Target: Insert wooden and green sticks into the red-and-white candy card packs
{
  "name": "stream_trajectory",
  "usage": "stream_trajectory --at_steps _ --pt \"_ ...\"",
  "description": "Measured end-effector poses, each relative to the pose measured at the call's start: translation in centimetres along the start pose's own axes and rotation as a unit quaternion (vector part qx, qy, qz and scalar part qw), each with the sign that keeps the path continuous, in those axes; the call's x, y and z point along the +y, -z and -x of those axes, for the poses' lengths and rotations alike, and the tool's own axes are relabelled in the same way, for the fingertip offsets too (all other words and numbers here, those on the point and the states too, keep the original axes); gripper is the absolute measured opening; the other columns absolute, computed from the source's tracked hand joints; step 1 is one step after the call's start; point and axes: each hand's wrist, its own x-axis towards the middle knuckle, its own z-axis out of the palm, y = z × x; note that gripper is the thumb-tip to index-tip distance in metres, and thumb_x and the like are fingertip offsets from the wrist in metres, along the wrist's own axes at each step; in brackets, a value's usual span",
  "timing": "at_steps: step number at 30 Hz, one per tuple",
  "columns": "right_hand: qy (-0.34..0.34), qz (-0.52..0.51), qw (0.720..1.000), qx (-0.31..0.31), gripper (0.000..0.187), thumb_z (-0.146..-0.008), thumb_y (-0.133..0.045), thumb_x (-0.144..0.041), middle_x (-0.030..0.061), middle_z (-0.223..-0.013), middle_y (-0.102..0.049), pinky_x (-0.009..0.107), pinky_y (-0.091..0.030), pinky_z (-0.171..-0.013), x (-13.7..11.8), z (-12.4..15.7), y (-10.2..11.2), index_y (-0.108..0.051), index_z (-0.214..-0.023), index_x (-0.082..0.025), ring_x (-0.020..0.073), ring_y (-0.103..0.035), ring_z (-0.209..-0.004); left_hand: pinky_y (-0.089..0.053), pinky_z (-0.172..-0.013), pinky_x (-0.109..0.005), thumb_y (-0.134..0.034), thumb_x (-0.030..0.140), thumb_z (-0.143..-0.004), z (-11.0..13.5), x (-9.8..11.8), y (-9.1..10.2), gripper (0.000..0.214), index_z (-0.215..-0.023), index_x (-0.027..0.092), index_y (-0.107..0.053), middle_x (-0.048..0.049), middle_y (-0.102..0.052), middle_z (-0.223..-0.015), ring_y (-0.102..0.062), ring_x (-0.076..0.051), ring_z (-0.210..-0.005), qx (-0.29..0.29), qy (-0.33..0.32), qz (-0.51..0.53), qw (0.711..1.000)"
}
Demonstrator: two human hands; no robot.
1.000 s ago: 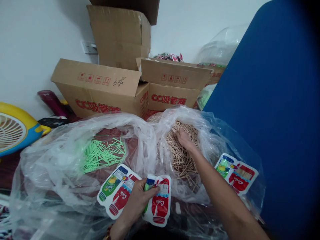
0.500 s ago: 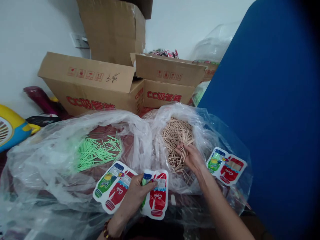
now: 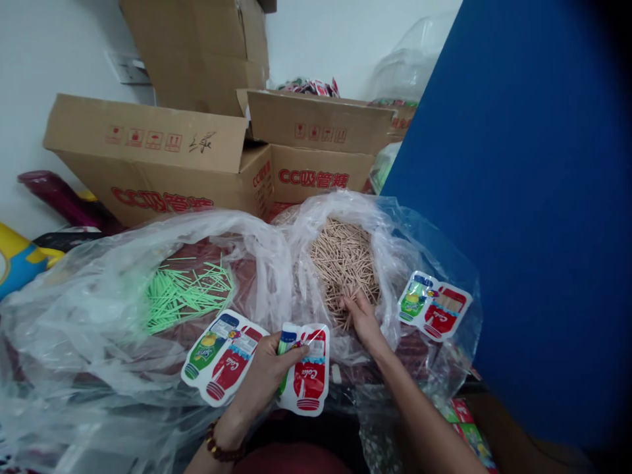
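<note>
My left hand (image 3: 264,378) is closed round a bottle-printed pouch (image 3: 307,375), its thumb pressing the pouch's top, where green sticks show inside. A second, similar pouch (image 3: 222,355) lies under the same hand. My right hand (image 3: 360,316) is at the near edge of a clear bag of tan sticks (image 3: 343,260), fingers pinched on a few tan sticks. To the left, another clear plastic bag (image 3: 99,309) holds green sticks (image 3: 182,296).
A filled pouch (image 3: 433,304) lies on plastic to the right. Open cardboard boxes (image 3: 158,161) with red print stand behind the bags, another box (image 3: 316,141) beside them. A blue panel (image 3: 533,197) fills the right side. A yellow-and-blue fan (image 3: 17,260) sits at far left.
My right hand has pulled back from deep in the tan stick pile to its near edge, bringing a few sticks. The camera has tilted, shifting everything left and up.
</note>
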Motion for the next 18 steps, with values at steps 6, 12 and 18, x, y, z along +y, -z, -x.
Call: stream_trajectory --at_steps 6,12,18 --pt "-0.006 -0.044 0.999 0.018 0.021 -0.089 -0.043 -0.044 0.0047 -0.091 -0.059 0.038 -0.041 -0.094 0.3 1.8 0.0 -0.050 -0.096 -0.025 0.0212 -0.056 -0.093 -0.045 -0.053 -0.023 -0.074 0.030 -0.069 -0.1 0.0 -0.3 0.020 -0.071 0.013 -0.064 -0.0013 -0.070 -0.064 -0.061 -0.015 -0.053 0.000 -0.002 0.007 1.000" --pt "-0.002 -0.022 0.999 0.039 0.022 -0.089 -0.041 -0.045 0.0013 -0.076 -0.055 0.034 -0.043 -0.080 0.3 1.5 0.1 -0.047 -0.083 -0.024 0.0191 -0.052 -0.076 -0.047 -0.055 -0.024 -0.074 0.031 -0.071 0.0 -0.4 -0.3 0.021 -0.075 0.012 -0.065 -0.0026 -0.071 -0.067 -0.063 -0.015 -0.056 -0.019 0.005 0.015 1.000" --pt "0.064 -0.024 0.996 0.065 0.016 -0.091 -0.041 -0.038 0.0002 -0.078 -0.053 0.030 -0.041 -0.075 -2.4 0.7 1.7 -0.046 -0.085 -0.024 0.0170 -0.050 -0.075 -0.046 -0.051 -0.023 -0.074 0.032 -0.070 -0.1 -0.5 0.0 0.022 -0.074 0.013 -0.064 -0.0012 -0.070 -0.065 -0.062 -0.015 -0.052 -0.010 -0.003 0.011 1.000"
